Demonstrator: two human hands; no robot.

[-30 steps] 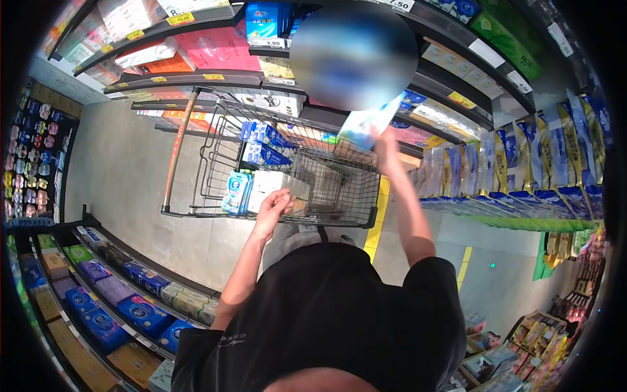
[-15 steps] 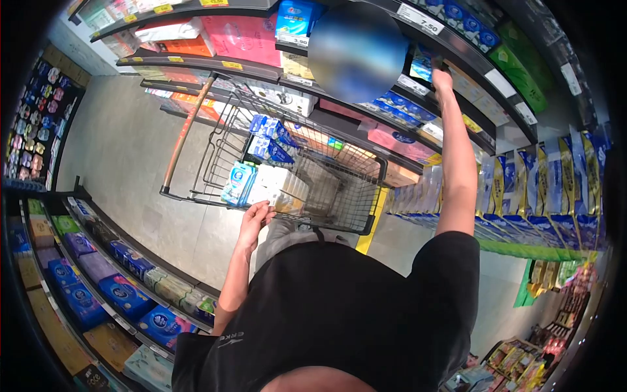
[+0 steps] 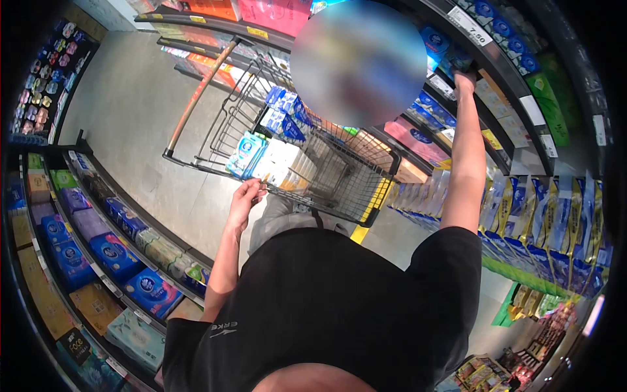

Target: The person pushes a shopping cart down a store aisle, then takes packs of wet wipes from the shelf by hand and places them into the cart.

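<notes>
My right hand reaches into a shelf bay at the upper right. Its fingers are mostly hidden against a dark blue pack, so a grip on it cannot be made out. Beside that is a brighter blue tissue pack. My left hand, fingers curled together, is at the near rim of a shopping cart and appears to hold it. Inside the cart lie a light-blue pack, white-and-clear wrapped paper rolls and several blue-and-white packs.
The cart's orange handle points left. Shelves of tissue packs run along the left. Hanging blue-and-yellow packages line the right side. A blurred round patch hides part of the shelf ahead. Grey floor shows left of the cart.
The view has shifted, with the shelf sitting higher and further right in it. My right hand is still at the shelf, and my left hand is still by the cart rim.
</notes>
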